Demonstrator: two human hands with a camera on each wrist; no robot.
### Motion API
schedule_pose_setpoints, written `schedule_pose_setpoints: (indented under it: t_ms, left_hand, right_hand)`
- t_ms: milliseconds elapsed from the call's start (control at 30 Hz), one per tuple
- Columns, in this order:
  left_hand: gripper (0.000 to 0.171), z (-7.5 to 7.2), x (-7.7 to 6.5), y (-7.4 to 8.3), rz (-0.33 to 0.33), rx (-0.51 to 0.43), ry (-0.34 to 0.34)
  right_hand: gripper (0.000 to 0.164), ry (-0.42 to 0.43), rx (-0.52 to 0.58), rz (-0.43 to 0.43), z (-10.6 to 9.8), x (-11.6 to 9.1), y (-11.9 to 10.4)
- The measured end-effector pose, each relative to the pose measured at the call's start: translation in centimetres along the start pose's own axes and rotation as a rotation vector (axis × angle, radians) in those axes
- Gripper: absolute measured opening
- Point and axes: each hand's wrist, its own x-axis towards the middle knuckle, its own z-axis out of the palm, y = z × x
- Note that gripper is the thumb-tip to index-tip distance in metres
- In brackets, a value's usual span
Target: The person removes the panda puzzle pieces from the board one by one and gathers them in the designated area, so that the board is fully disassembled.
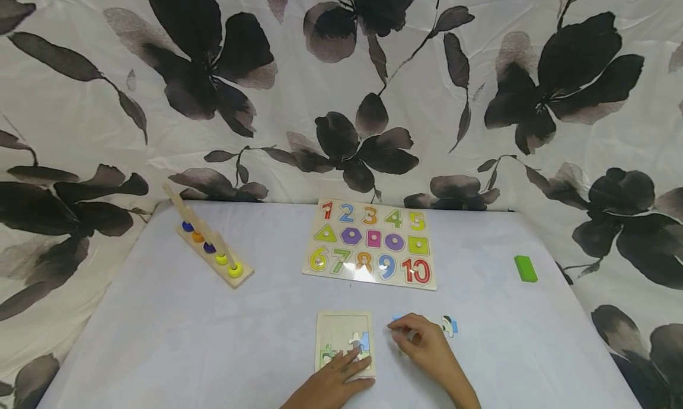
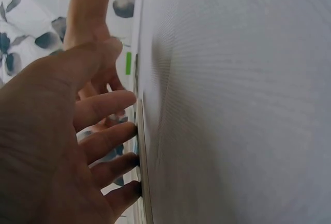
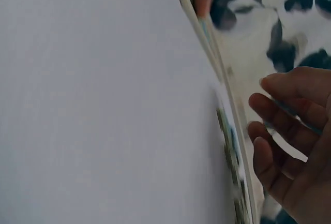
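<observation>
My left hand [image 1: 333, 380] rests with spread fingers on a small wooden jigsaw tray [image 1: 331, 324], its fingertips over the lower part. Several jigsaw pieces [image 1: 364, 341] lie inside the tray, partly covered by those fingers. To the right of the tray, my right hand [image 1: 427, 348] hovers low over loose jigsaw pieces. One blue piece [image 1: 396, 318] peeks out behind its fingers, and another blue, white and black piece [image 1: 450, 326] lies just beyond it. In the right wrist view, the bent fingers [image 3: 266, 105] stand above the loose pieces [image 3: 231, 146] with nothing between them.
A wooden number and shape board [image 1: 368, 275] lies at the back middle. Back left stands a wooden stacker [image 1: 226, 274] with coloured rings on its base. A green block [image 1: 526, 268] is near the right edge. Floral cloth [image 1: 453, 160] hangs behind the white table [image 1: 213, 338].
</observation>
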Motion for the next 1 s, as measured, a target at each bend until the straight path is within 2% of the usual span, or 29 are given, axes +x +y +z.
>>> schedule_pose_setpoints:
  t_ms: [200, 400, 700, 1000]
  left_hand:
    - [0.059, 0.0, -0.1, 0.1, 0.028, 0.032, 0.028]
    - [0.061, -0.2, -0.1, 0.1, 0.035, 0.047, 0.016]
    - [0.063, -0.5, 0.0, 0.1, 0.014, 0.001, -0.03]
    - [0.061, -0.6, 0.2, 0.1, 0.029, 0.018, -0.016]
  right_hand:
    - [0.018, -0.07, 0.002, -0.095, 2.4, 1.1, -0.7]
    - [0.02, -0.087, -0.023, -0.117, 3.7, 1.5, -0.9]
    - [0.017, -0.142, -0.073, -0.133, 4.4, 1.8, -1.1]
    - [0.016, -0.15, -0.104, -0.123, 4.4, 1.7, -1.3]
